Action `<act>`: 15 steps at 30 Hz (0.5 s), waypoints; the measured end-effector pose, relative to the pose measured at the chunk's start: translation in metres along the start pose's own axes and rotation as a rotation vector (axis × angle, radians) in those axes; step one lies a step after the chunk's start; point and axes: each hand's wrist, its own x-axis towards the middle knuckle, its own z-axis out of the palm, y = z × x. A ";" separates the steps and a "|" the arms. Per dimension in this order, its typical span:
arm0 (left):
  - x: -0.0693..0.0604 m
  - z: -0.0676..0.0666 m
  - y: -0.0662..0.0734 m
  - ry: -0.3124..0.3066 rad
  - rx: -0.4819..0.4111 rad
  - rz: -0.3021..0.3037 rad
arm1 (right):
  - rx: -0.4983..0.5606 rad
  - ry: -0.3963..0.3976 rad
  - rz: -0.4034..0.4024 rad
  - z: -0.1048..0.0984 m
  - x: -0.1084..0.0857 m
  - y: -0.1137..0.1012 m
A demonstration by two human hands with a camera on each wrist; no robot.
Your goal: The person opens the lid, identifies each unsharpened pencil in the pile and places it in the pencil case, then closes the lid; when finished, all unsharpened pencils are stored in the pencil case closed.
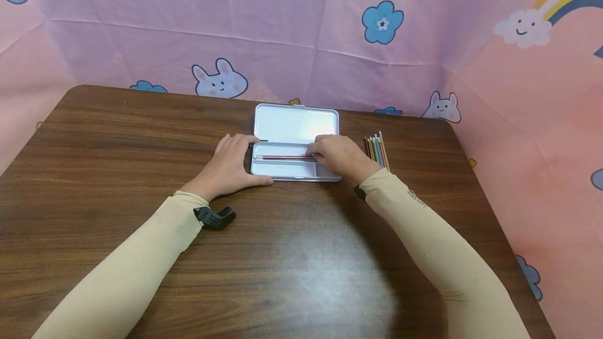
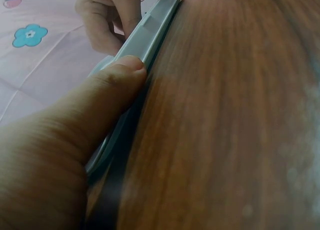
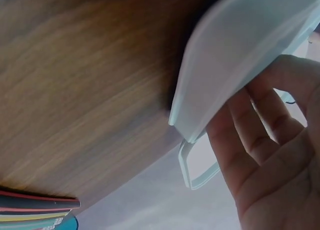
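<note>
A white pencil case [image 1: 282,170] lies with its lid [image 1: 294,122] raised at the back of the table. My left hand [image 1: 226,164] holds its left end, with the thumb along the front edge and a finger by the hinge. In the left wrist view, that thumb [image 2: 117,80] presses on the case's rim. My right hand [image 1: 341,156] reaches into the case, its fingertips at the right end of a red pencil [image 1: 285,157]. A dark pencil lies close beside the red one. In the right wrist view, the case wall [image 3: 220,65] hides the fingertips.
Several coloured pencils [image 1: 376,149] lie in a bunch on the table right of the case. A divider [image 1: 315,170] splits the case's front compartment. Behind the brown table [image 1: 141,135] hangs a patterned pink cloth [image 1: 282,30].
</note>
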 end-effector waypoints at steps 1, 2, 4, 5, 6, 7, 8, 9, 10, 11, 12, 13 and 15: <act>0.000 0.000 0.000 0.000 0.000 0.001 | 0.003 0.000 -0.004 0.000 0.000 0.000; 0.000 0.000 0.000 0.002 -0.001 0.003 | 0.004 0.000 -0.008 0.000 0.000 0.000; 0.000 0.000 0.000 0.002 -0.005 0.002 | 0.007 0.002 -0.021 -0.001 0.000 0.001; 0.000 0.000 0.000 0.002 -0.006 0.002 | 0.010 0.000 -0.023 -0.001 0.000 0.001; 0.000 0.000 0.000 0.001 -0.007 0.001 | 0.014 0.000 -0.027 -0.001 0.000 0.000; 0.000 0.000 0.000 0.001 -0.007 0.000 | 0.016 -0.001 -0.032 -0.001 0.000 0.000; 0.000 0.000 0.001 0.000 -0.007 -0.002 | 0.015 -0.003 -0.036 -0.001 0.000 0.000; 0.000 -0.001 0.001 -0.002 -0.008 -0.003 | 0.016 -0.005 -0.039 -0.001 0.001 0.000; -0.001 -0.001 0.001 -0.003 -0.008 -0.004 | 0.015 -0.010 -0.040 -0.001 0.001 0.000; -0.001 -0.001 0.002 -0.004 -0.010 -0.005 | 0.018 -0.011 -0.043 -0.001 0.001 0.001; -0.001 -0.001 0.002 -0.004 -0.011 -0.007 | 0.019 -0.012 -0.049 -0.001 0.001 0.001; -0.001 -0.001 0.002 -0.005 -0.013 -0.008 | 0.017 -0.014 -0.055 -0.001 0.001 0.001; -0.001 -0.001 0.002 -0.006 -0.013 -0.008 | 0.019 -0.020 -0.062 -0.001 0.002 0.001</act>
